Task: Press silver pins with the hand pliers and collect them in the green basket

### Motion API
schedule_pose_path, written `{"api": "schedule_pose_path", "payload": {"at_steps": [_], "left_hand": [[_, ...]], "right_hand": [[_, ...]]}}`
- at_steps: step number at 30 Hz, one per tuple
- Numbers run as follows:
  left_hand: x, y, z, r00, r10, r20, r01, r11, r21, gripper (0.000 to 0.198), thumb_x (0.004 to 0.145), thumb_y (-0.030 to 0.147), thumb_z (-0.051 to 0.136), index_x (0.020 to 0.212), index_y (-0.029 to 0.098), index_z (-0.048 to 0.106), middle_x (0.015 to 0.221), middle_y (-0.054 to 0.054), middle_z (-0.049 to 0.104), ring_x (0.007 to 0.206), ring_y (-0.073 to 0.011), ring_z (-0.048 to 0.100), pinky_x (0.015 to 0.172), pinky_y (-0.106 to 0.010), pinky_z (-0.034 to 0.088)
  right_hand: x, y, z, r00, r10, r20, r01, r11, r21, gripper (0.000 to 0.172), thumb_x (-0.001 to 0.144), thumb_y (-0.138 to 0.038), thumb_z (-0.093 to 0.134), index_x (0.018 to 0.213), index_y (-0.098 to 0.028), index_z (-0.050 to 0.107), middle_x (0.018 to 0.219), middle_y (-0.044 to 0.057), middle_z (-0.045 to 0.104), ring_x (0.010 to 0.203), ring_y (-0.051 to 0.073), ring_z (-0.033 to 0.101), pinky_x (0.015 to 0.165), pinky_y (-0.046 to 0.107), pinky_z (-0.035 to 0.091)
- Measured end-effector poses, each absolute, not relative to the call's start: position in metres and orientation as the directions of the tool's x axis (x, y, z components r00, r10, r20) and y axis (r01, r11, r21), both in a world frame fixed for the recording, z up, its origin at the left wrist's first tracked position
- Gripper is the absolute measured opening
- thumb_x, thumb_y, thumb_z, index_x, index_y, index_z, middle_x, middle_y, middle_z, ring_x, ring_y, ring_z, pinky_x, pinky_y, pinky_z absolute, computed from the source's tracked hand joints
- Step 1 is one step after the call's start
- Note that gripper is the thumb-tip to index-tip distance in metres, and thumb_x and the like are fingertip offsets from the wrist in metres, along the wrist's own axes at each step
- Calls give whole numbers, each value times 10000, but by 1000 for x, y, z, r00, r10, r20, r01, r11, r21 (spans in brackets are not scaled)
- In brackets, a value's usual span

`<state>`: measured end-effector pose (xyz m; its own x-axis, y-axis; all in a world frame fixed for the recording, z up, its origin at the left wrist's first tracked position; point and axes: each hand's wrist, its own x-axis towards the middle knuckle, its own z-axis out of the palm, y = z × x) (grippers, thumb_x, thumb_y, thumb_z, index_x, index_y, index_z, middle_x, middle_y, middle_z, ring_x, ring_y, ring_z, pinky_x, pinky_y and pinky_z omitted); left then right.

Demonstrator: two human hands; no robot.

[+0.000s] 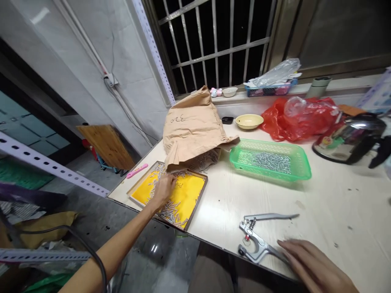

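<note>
Leftward, wooden board (106, 146), grey floor (146, 264). Next, pale desk (220, 219): left hand (165, 188) in yellow-bottomed tray (188, 203) among metal pieces (171, 213), fingers curled, can't tell on what. Barred window (215, 53) behind. Rightward, pliers (259, 240); right hand (317, 262) at handle (276, 251), fingers outstretched.

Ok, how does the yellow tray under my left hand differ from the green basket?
The tray is shallow, brown-rimmed and yellow-based; the basket is translucent green with taller sides. Pieces lie scattered around bare patches in the tray, but massed together in the basket. Both hold small silvery pieces.
</note>
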<state>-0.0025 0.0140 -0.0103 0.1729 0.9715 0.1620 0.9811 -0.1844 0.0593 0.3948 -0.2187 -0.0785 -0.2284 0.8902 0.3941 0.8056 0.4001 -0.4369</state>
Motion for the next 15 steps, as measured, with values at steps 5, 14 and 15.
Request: {"api": "schedule_pose_path", "payload": {"at_steps": [5,14,15], "left_hand": [[48,-29,1,93,995,-42,803,-50,594,265,753,400,523,786,164,641,666,0,627,543,-125,555,507,-211,415],[168,-107,-31,282,807,-520,464,360,810,342,639,465,633,726,137,598,571,24,561,378,-51,403,334,-171,302],[171,-109,-34,287,800,-526,475,358,804,348,642,471,631,724,134,599,551,26,555,366,-48,392,330,-170,293]], "right_hand": [[377,-215,-65,-167,955,244,840,268,-473,267,911,-295,439,1142,-256,566,1011,71,599,909,207,580,742,339,508],[371,-210,-57,-134,973,186,911,195,-363,141,894,-165,454,858,-190,589,835,39,545,809,180,491,708,315,382],[371,-209,-56,-136,973,185,915,195,-354,141,894,-165,456,843,-188,585,831,38,544,804,179,481,710,315,368]]}}
